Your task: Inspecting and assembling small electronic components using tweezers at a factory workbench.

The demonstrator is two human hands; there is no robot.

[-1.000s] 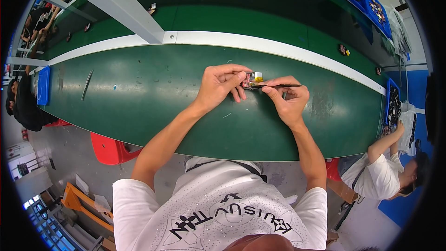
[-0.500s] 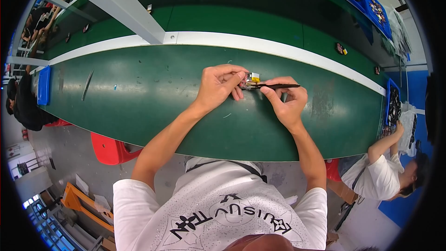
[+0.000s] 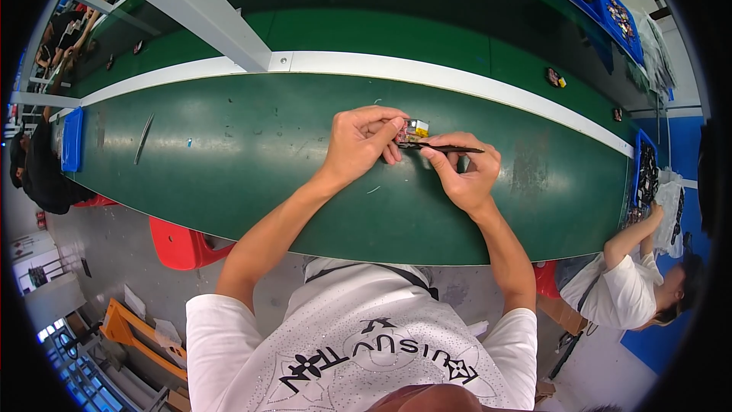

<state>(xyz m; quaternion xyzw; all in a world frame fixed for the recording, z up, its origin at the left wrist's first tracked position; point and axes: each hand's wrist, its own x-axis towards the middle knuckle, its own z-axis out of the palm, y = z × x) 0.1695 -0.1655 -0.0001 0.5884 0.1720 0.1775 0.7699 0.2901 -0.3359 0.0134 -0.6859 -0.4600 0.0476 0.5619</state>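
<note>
Above the green bench, my left hand pinches a small electronic assembly between thumb and fingers. It has a silver block, a yellow patch and reddish wires, too small to make out fully. My right hand is closed around black tweezers, held nearly level, with the tips pointing left. The tips reach the near edge of the assembly by my left fingertips; whether they grip any part of it I cannot tell.
Beyond a white rail runs a green belt carrying small assemblies. A grey post rises at the left. A thin metal tool lies left, near a blue tray. A co-worker reaches into a blue bin at right.
My right hand and the tweezers have shifted slightly left and down, with the tweezers tilting a little. My left hand stays put. Assemblies on the belt have moved slightly left.
</note>
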